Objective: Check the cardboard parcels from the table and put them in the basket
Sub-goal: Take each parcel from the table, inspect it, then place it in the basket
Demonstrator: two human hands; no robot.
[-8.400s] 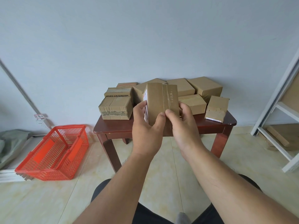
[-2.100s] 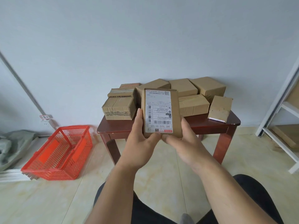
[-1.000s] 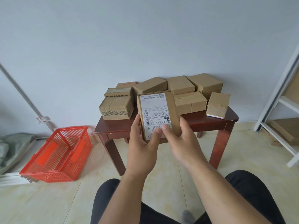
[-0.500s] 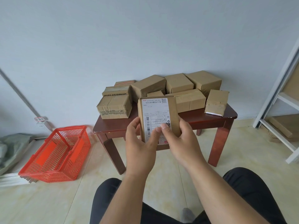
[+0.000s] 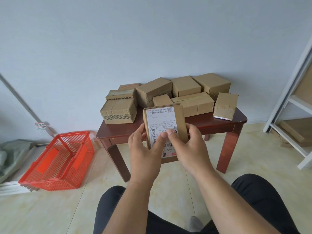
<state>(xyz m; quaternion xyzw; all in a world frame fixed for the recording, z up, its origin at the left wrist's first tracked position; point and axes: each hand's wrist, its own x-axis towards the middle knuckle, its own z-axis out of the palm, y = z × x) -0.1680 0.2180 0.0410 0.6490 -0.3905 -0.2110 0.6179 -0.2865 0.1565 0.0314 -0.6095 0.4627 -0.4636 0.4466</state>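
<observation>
above the table (image 5: 168, 130), both hands grip a parcel (image 5: 164, 119).

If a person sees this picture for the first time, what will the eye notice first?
First the parcel in the middle, with its white label facing the camera, held up by the left hand and the right hand. Behind it, a pile of brown boxes covers the dark red table against the wall. On the floor to the left stands the bright red basket.

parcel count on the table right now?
8 visible: three at left, five centre to right, plus one leaning at right edge makes 9; others may hide behind.
</observation>
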